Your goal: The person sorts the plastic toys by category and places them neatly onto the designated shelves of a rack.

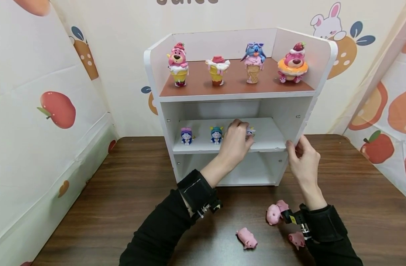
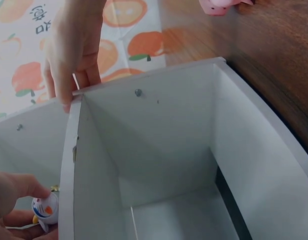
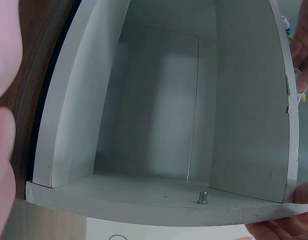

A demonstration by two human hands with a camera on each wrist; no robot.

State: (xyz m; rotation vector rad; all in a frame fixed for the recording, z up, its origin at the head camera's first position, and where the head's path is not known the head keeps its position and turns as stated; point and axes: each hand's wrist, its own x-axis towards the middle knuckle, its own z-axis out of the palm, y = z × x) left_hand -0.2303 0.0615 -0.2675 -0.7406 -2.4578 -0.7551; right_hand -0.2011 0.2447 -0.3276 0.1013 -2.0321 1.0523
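Observation:
My left hand (image 1: pixel 235 143) reaches onto the middle board of the white shelf unit (image 1: pixel 236 97). In the left wrist view its thumb and fingers hold a small white figurine (image 2: pixel 45 207) with a little orange and blue on it, partly hidden by the fingers. Two small blue figurines, one with a purple hat (image 1: pixel 186 136) and one with a teal hat (image 1: pixel 216 135), stand left of it on the same board. My right hand (image 1: pixel 304 162) grips the unit's right side panel at the level of that board, thumb at the front edge, fingers outside.
On the red-brown top board stand a pink bear cone (image 1: pixel 178 64), a yellow cone with a red hat (image 1: pixel 217 71), a blue dog cone (image 1: pixel 254 63) and a bear with an orange ring (image 1: pixel 293 63). Several pink pigs (image 1: pixel 247 238) lie on the wooden table (image 1: pixel 130 192) in front.

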